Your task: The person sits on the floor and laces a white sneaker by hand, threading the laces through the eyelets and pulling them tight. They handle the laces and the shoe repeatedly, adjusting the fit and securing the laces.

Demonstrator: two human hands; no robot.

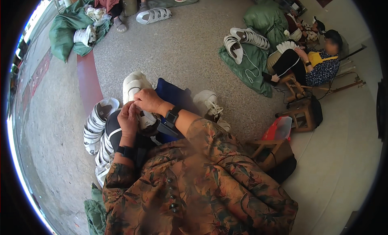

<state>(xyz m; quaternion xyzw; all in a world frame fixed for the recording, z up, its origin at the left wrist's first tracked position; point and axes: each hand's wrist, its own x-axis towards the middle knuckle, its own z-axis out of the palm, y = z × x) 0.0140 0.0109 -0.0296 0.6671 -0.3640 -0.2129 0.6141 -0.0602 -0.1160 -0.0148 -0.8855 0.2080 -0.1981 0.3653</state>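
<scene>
Leafy shirt | left hand upright | right hand angled leftward | fingertips pinched together over white shoe; on what, unclear

The held shoe lies before the person, under both left hand and right hand, between a shoe row on the left and another shoe on the right. Farther right, a sheet on the floor bears stacked shoes toward its far edge (a sack sits just behind).
</scene>
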